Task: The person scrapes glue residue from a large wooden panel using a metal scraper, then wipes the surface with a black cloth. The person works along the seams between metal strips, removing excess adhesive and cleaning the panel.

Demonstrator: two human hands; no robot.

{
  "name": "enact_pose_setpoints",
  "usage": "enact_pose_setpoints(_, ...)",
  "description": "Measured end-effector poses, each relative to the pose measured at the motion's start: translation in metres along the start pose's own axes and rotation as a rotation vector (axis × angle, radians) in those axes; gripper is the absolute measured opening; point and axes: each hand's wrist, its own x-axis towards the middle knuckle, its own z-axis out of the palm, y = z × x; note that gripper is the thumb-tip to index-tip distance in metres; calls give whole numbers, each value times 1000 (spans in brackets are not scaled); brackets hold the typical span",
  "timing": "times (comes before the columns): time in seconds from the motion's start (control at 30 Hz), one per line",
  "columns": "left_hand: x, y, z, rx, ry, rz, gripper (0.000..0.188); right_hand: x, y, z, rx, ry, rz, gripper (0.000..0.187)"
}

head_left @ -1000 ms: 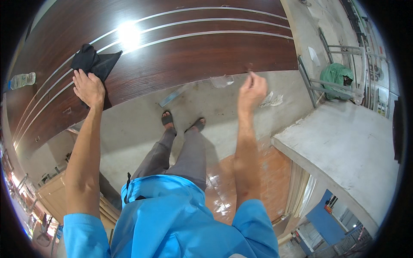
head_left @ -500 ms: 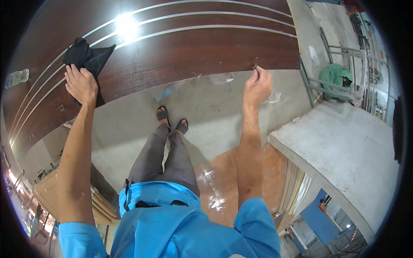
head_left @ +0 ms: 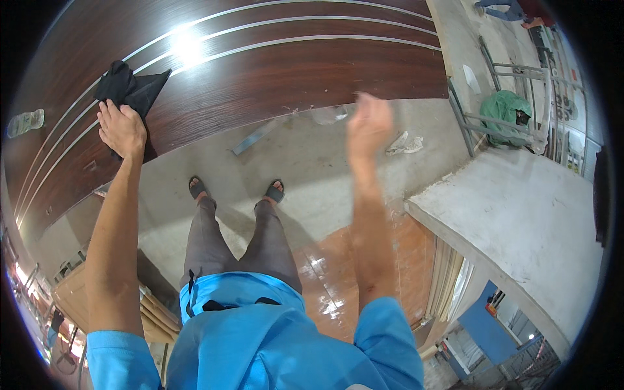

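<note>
A large dark brown wood-grain panel point(head_left: 286, 71) with several pale, parallel lines lies in front of me. On its left part is a bunched black cloth point(head_left: 138, 90). My left hand point(head_left: 122, 130) rests on the lower edge of this cloth, its fingers stretched out flat. Over the panel's near edge on the right is my right hand point(head_left: 372, 129), smeared by motion. Its fingers are too blurred to show whether they hold anything.
A clear plastic bottle point(head_left: 26, 123) lies at the far left. To the right stand a metal frame point(head_left: 463, 120) with a green bag point(head_left: 504, 116) and a pale slab-topped table point(head_left: 513, 208). A metallic strip point(head_left: 255, 138) and crumpled plastic point(head_left: 405, 143) lie on the floor.
My right hand, which pinched a small thin brown piece, has swung left along the panel's edge. My left foot has stepped left. Part of another person now shows at the top right.
</note>
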Motion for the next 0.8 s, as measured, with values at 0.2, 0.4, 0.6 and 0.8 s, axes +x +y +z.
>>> enact_pose_setpoints(0.2,-1,7,-8,-10,-18,1,59,-53,-97,16,353,-141,-12,13)
enact_pose_setpoints(0.4,-2,8,-8,-16,-15,-1,59,7,14,-5,-196,137,140,11)
enact_pose_setpoints(0.6,-3,8,-8,5,-28,-2,59,-70,-87,15,128,-109,-21,10)
enact_pose_setpoints(0.8,-1,9,-8,1,-34,-8,59,-12,-12,-6,-24,88,71,11)
